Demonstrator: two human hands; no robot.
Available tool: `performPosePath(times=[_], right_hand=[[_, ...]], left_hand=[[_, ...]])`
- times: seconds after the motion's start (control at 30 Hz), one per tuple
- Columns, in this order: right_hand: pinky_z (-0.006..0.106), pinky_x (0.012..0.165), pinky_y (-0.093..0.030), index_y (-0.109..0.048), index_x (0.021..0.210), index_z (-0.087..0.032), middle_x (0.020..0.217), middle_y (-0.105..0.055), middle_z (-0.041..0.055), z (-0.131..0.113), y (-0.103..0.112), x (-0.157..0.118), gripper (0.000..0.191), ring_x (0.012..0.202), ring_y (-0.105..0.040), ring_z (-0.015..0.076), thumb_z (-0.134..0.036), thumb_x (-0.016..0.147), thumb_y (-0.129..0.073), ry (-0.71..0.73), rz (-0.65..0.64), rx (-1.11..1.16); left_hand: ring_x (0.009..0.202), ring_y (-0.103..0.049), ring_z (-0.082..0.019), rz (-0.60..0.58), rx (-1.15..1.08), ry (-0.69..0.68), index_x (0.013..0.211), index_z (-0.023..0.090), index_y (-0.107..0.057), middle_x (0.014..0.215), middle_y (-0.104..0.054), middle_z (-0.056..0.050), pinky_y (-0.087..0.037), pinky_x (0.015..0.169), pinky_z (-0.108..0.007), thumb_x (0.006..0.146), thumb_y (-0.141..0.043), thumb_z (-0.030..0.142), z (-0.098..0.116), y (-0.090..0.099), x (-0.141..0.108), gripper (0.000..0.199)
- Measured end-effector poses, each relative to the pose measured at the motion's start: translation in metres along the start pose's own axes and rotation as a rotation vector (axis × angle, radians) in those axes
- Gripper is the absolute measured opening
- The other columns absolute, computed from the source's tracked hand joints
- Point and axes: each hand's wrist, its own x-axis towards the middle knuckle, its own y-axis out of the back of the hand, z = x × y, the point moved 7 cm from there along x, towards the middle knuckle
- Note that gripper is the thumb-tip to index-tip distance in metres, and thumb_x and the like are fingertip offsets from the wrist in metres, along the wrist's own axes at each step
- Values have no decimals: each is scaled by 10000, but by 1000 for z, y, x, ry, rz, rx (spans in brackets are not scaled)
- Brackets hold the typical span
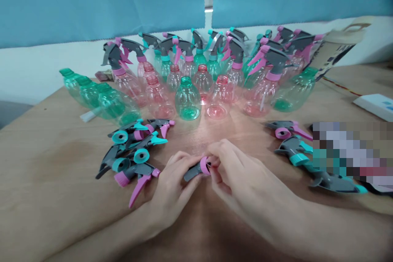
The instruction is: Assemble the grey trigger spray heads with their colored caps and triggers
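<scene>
My left hand (176,180) is closed round a grey spray trigger head (193,172) with a pink collar (204,165), whose open end faces right. At that opening, the thumb and fingertips of my right hand (236,172) are pinched together; what lies between them is hidden. Beside my left hand lies a pile of loose trigger heads (135,153), grey with pink or teal parts. Just beyond both hands stand a green bottle (188,100) and a pink bottle (217,100), each without a head.
Several bottles with trigger heads (235,67) stand behind. Green bottles (104,98) stand at the left beside a clear tube (91,114). More trigger heads (296,151) lie right, near a blurred-out patch (353,155). A tall cup (334,51) and white power strip (376,104) are farther right.
</scene>
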Motion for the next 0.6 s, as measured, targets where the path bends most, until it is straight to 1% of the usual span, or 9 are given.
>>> performPosePath(times=[0.1, 0.2, 0.3, 0.37, 0.4, 0.43, 0.5, 0.6], right_hand=[[270, 507, -331, -391, 925, -217, 815, -455, -5, -1, 2, -3, 254, 646, -464, 139, -2, 793, -424, 0, 20, 7], [264, 487, -317, -384, 872, -226, 795, -454, -11, 1, 5, -5, 242, 620, -459, 131, -5, 781, -420, -1, 31, 24], [257, 467, -306, -379, 812, -230, 743, -459, -19, 9, 12, -3, 235, 576, -450, 117, -4, 767, -422, -18, 57, 34], [258, 474, -326, -385, 803, -231, 711, -468, -21, 20, 24, 2, 224, 576, -467, 123, -19, 763, -444, -81, 125, 7], [261, 480, -344, -388, 805, -233, 707, -478, -18, 27, 31, 5, 218, 588, -483, 132, -32, 762, -459, -136, 173, -5], [262, 489, -372, -394, 814, -232, 739, -506, -6, 35, 38, 8, 214, 634, -518, 146, -44, 759, -479, -189, 209, 7], [257, 520, -440, -399, 816, -233, 793, -547, 3, 46, 45, 15, 214, 708, -570, 156, -59, 760, -509, -244, 188, 151], [258, 605, -524, -413, 816, -230, 801, -577, -9, 52, 44, 24, 185, 743, -615, 145, -114, 785, -553, -248, 74, 443]], left_hand=[[846, -544, -183, -8, 4, -14, 1109, 204, -553, 917, -572, -41, -456, 752, -324, 879, -508, 187, 1, 0, 0, 234], [827, -540, -185, -19, 18, -22, 1123, 209, -545, 890, -578, -36, -448, 737, -322, 887, -506, 214, 3, 1, 2, 240], [795, -541, -177, -14, 26, -6, 1058, 208, -568, 858, -578, -27, -448, 715, -308, 885, -512, 234, 3, 3, 2, 184], [789, -548, -170, 0, 31, 27, 1005, 205, -581, 855, -582, -21, -453, 717, -299, 882, -521, 242, 2, 4, 2, 141], [794, -555, -169, 11, 34, 46, 993, 203, -583, 860, -588, -21, -457, 725, -297, 879, -528, 244, 1, 5, 2, 133], [798, -564, -168, 21, 33, 64, 989, 202, -585, 867, -595, -21, -463, 734, -297, 874, -538, 246, 0, 5, 1, 133], [803, -584, -168, 33, 15, 85, 997, 200, -587, 885, -613, -24, -479, 734, -295, 860, -559, 247, 0, 5, 1, 148], [808, -619, -172, 38, -27, 113, 998, 199, -593, 908, -644, -27, -504, 721, -292, 848, -571, 250, -3, 3, 1, 160]])
